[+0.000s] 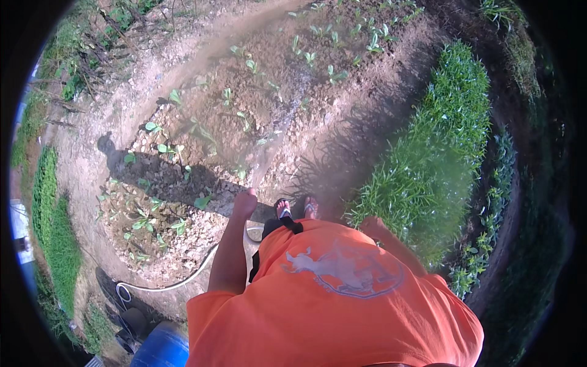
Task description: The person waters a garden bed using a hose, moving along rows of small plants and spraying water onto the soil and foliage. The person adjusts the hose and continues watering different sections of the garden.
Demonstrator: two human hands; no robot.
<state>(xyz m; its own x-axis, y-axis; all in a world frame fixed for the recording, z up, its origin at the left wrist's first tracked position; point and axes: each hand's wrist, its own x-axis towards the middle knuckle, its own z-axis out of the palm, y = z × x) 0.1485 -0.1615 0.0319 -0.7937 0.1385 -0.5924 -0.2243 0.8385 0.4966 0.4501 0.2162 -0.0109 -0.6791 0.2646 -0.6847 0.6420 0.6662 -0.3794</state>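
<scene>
My left hand [245, 202] is closed around the end of a pale garden hose [206, 258]. A spray of water [290, 108] leaves that fist and lands on a bed of brown, clumpy soil [270, 114]. Leafy seedlings [251, 66] grow across the bed, spaced apart. The hose loops behind my left forearm, and part of it is hidden there. My right hand [373, 227] hangs with curled fingers beside a dense patch of tall green grass-like plants [422, 183]; nothing shows in it.
My sandaled feet [297, 208] stand on the soil between the bed and the green patch. The hose runs left toward a blue barrel [161, 347] at the lower left. Bare dirt [91, 192] curves around the bed. Another green strip [57, 238] grows at far left.
</scene>
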